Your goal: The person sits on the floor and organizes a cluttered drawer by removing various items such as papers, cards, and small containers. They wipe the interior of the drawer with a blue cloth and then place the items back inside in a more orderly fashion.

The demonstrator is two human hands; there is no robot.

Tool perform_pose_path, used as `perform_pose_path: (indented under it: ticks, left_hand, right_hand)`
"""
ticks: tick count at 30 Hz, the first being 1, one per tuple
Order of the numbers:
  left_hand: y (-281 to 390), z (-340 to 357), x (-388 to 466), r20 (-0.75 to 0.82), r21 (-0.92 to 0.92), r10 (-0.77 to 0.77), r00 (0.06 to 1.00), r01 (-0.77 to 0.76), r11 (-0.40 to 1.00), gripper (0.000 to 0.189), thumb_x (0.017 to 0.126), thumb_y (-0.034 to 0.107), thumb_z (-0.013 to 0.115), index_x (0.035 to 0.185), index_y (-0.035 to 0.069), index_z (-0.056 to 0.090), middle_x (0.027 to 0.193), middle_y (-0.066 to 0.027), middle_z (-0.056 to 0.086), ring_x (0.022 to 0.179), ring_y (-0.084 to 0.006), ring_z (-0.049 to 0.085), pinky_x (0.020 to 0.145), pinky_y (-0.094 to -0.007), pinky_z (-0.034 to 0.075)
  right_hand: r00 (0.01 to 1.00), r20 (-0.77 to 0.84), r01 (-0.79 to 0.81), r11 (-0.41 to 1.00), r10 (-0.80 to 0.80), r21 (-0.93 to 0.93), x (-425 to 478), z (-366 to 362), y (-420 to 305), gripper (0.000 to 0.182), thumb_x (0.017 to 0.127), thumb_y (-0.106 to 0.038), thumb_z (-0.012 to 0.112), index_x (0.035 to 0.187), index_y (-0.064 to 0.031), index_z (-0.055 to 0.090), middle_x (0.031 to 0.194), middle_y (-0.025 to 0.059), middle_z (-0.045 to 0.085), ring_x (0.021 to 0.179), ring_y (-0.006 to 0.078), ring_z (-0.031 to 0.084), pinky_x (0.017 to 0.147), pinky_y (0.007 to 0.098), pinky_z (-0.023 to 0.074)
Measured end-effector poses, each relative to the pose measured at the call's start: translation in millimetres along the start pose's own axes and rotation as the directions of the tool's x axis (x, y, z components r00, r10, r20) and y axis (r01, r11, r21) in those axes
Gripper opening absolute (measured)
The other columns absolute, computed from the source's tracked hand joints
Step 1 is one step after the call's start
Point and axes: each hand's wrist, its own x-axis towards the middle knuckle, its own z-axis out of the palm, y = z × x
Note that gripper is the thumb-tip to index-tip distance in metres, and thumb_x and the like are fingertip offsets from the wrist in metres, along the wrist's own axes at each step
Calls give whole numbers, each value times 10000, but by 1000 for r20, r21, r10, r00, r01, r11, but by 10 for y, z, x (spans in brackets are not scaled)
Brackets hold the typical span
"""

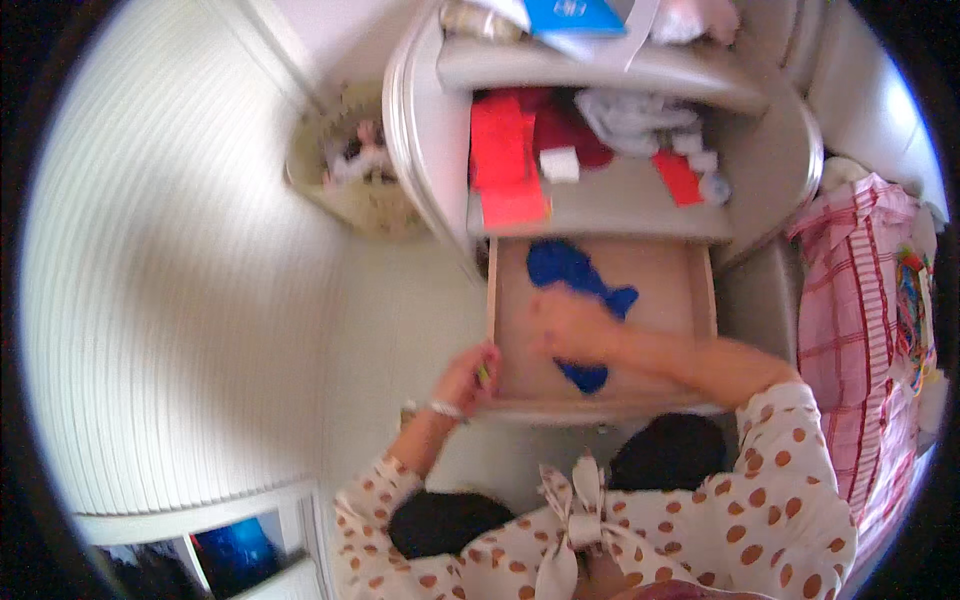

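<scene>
In front of me a pulled-out wooden drawer (667, 300) holds a dark blue piece of cloth (564, 264). The cloth spreads from the drawer's back toward its front, its middle covered by my right hand (574, 326). That hand is motion-blurred, so whether its fingers grip the cloth or only rest over it is unclear. At the outer side of the drawer's left wall is my left hand (469, 379), with curled fingers around a small yellow-green thing (484, 373), mostly hidden.
Above the drawer, an open shelf (622, 206) bears red packets (501, 142), a small white box (559, 164) and a bundled whitish item (630, 120). A blue folder (574, 16) lies on top. Left stands a greenish basket (367, 199); right, a pink checked cloth (832, 322).
</scene>
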Motion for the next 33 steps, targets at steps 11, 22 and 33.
perform_pose_path:
  ticks: [11,22,33]
  left_hand:
    - [621,-576,-568,-292,-182,233,927,-293,939,154,867,214,504,871,64,537,682,1,499,527,-101,428,407,-194,320]
    - [86,-74,-409,-95,980,291,952,38,195,375,845,365,502,656,41,527,523,-80,513,445,-193,463,461,-318,392]
    - [-90,-91,-282,-102,926,426,899,-70,371,301,850,239,505,656,11,466,492,-102,445,434,-156,377,440,-309,343]
  right_hand:
    - [967,-4,-238,890,256,-388,-996,-45,1172,576,681,-107,660,1203,-202,435,1298,140,363,1112,375,438,860,445,445]
    - [675,587,-348,894,447,-280,-1575,-72,863,563,823,-481,483,1215,-79,439,1060,247,542,966,391,523,834,446,413]
    - [886,462,-93,990,35,104,-9,534,184,278,788,-191,459,885,8,627,932,229,602,798,364,599,677,458,480]
